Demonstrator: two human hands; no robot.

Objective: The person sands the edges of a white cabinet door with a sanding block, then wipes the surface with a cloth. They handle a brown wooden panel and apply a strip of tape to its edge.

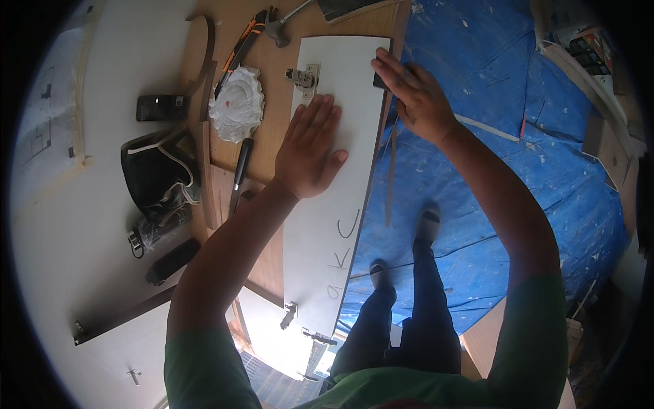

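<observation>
A long white cabinet door panel (pixel 327 184) lies lengthwise on a wooden surface, with handwriting on its lower part. My left hand (pixel 308 150) is pressed flat on it, fingers stretched out just below a metal cabinet hinge (pixel 306 80). At the panel's upper right edge, my right hand (pixel 419 95) has its fingers bent over a small dark block (pixel 379 78). Most of that block is hidden under the fingers, so its kind is unclear. A second hinge (pixel 289 315) is fixed near the panel's lower end.
Left of the panel are a white crumpled cloth-like disc (pixel 237 103), a black-handled tool (pixel 242 163), an orange-and-black tool (pixel 244 44) and a hammer (pixel 276 28). Farther left lie a phone (pixel 163 108) and a dark bag (pixel 160 170). A blue tarp (pixel 477 225) covers the floor at right.
</observation>
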